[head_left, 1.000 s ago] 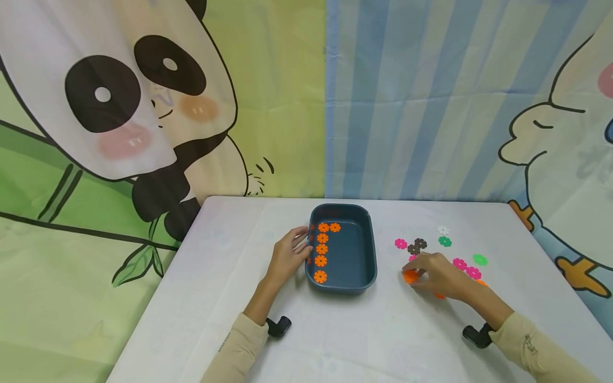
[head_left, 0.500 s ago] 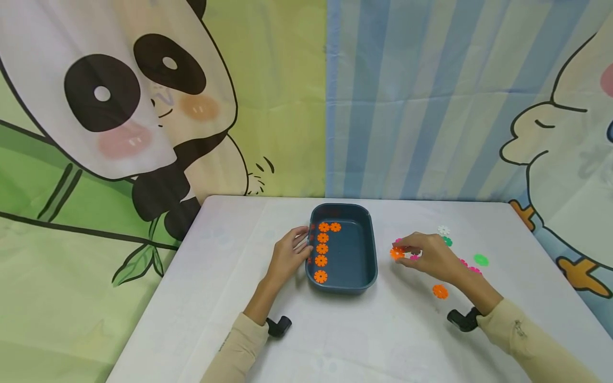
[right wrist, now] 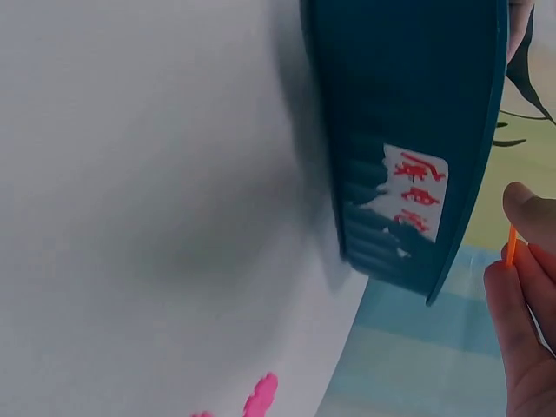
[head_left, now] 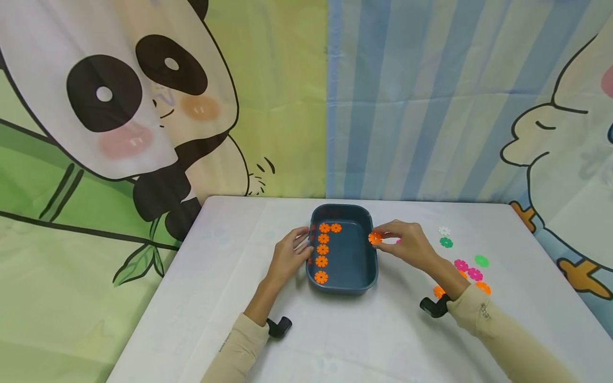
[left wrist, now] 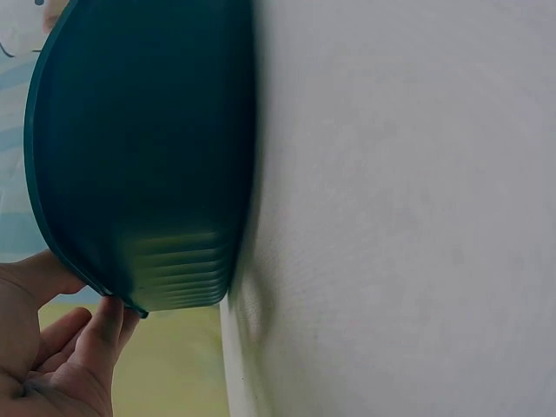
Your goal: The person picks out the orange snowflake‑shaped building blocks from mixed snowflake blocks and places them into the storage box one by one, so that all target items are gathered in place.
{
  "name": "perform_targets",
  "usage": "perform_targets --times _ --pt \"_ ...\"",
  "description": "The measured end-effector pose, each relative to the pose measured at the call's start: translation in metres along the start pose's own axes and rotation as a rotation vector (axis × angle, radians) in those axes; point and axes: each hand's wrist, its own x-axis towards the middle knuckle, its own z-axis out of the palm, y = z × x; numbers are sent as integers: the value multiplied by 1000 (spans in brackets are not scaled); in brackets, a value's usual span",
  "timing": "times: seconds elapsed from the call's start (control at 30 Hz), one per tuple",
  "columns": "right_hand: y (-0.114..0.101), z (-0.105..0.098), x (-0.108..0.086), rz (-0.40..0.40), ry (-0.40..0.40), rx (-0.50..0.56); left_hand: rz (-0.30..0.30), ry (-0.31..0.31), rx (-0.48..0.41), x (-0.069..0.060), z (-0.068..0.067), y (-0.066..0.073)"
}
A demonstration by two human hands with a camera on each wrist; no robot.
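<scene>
A dark blue rectangular tray stands on the white table. Inside it, orange flower-shaped discs form a column along the left side, with one more beside the top disc. My left hand holds the tray's left rim between thumb and fingers; the left wrist view shows this left hand at the rim. My right hand pinches another orange flower-shaped disc above the tray's right rim. Edge-on in the right wrist view, that orange disc sits between thumb and fingertips.
Right of the tray lie loose flower discs: white, dark green, light green, pink and orange. A torn label is on the tray's outer wall. Patterned curtains hang behind the table.
My right hand has lifted an orange disc off the table and carried it left to the tray's right rim. The left hand and tray have stayed in place.
</scene>
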Motion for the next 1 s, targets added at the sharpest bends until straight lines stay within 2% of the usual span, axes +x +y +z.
perform_targets --times 0.13,0.23,0.7,1.0 --pt "-5 13 12 13 7 36 -4 11 -10 4 1 -18" --pt "-6 22 20 12 4 47 -10 21 -3 5 1 -22" --pt "-6 57 48 37 -38 102 -14 33 23 6 0 -19" --pt "-4 75 59 18 -50 60 -11 32 21 6 1 -21"
